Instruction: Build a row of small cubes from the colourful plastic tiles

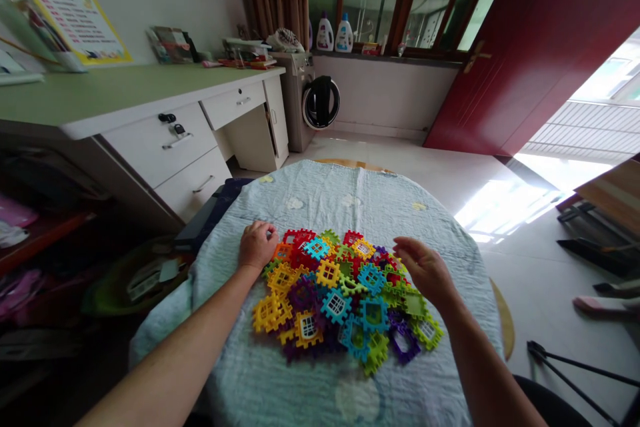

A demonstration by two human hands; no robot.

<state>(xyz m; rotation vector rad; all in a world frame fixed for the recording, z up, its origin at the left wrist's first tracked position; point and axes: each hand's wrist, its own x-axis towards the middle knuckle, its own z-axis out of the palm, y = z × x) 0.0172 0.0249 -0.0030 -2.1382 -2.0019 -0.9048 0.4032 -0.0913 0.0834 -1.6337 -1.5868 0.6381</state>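
Observation:
A heap of plastic interlocking building tiles (345, 297) lies on the cloth in front of me, in yellow, blue, green, purple, red and orange. Several have small window lattices, like the blue tile with a white grid (337, 306). At the heap's upper left edge, my left hand (257, 245) rests with loosely curled fingers beside an orange tile (283, 253). Its fingertips are partly hidden, and no tile shows in it. My right hand (425, 271) is at the heap's right side, fingers stretched toward the green and purple tiles; whether it touches them is unclear.
A pale blue cloth (320, 197) covers the round table. To the left stands a desk with white drawers (165, 140), and beyond it a washing machine (299, 103). A red door (520, 47) stands at the right. Black stand legs (565, 360) are on the floor at lower right.

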